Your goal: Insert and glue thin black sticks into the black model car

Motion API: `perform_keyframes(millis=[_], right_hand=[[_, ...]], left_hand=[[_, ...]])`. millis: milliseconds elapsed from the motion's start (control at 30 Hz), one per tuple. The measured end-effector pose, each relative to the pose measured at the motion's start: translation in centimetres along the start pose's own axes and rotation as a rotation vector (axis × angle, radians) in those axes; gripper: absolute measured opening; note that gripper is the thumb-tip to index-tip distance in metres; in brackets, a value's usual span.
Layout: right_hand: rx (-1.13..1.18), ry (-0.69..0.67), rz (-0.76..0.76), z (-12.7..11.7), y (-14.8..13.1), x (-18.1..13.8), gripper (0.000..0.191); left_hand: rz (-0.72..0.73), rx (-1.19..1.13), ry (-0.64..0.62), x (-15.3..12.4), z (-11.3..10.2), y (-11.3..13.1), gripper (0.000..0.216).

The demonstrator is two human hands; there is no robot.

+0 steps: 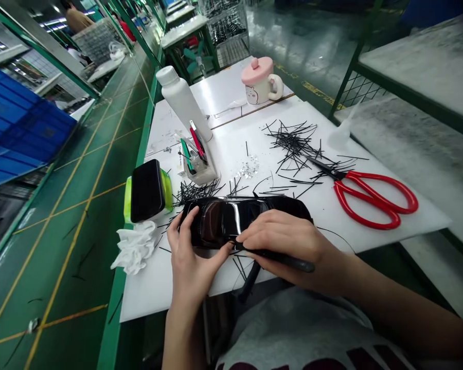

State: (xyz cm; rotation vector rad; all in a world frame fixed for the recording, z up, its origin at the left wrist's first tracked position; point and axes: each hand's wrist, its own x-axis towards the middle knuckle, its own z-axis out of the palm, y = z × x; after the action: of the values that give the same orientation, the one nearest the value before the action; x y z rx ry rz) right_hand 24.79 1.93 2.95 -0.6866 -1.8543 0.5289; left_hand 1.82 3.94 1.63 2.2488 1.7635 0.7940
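A glossy black plastic visor-shaped piece lies on a white board, held down at its left end by my left hand. My right hand grips a black-handled tool, possibly pliers, with its tip against the visor's lower edge. Thin black plastic clippings lie scattered over the board and against the visor. Red-handled scissors rest on the clippings to the right of my right hand.
Behind the hands stand a white bottle, a pink-lidded mug, and a pen holder. A black and lime-green object and a white glove lie left. Green workbenches, blue crates, and a distant co-worker surround the board.
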Motion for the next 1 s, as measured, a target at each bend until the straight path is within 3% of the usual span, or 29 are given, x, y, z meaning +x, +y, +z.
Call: perform_keyframes(millis=[200, 533, 667, 900, 1000], right_hand=[[-0.056, -0.026, -0.035, 0.8, -0.1, 0.2, 0.019], [-0.243, -0.029, -0.146, 2.7, 0.0, 0.6, 0.016], [-0.196, -0.011, -0.071, 2.4, 0.0, 1.1, 0.011], [-0.048, -0.028, 0.215, 1.0, -0.5, 1.2, 0.003], [0.051, -0.027, 0.359, 0.3, -0.7, 0.9, 0.004]], left_hand=[[0.045, -0.058, -0.013, 0.7, -0.7, -1.2, 0.074], [0.102, -0.094, -0.090, 0.7, -1.2, -2.1, 0.081], [0.114, -0.086, -0.107, 0.0, -1.3, -1.9, 0.088], [0.382, -0.048, 0.214, -1.2, -0.4, -0.8, 0.081], [0.449, -0.034, 0.288, -1.7, 0.4, -0.5, 0.074]])
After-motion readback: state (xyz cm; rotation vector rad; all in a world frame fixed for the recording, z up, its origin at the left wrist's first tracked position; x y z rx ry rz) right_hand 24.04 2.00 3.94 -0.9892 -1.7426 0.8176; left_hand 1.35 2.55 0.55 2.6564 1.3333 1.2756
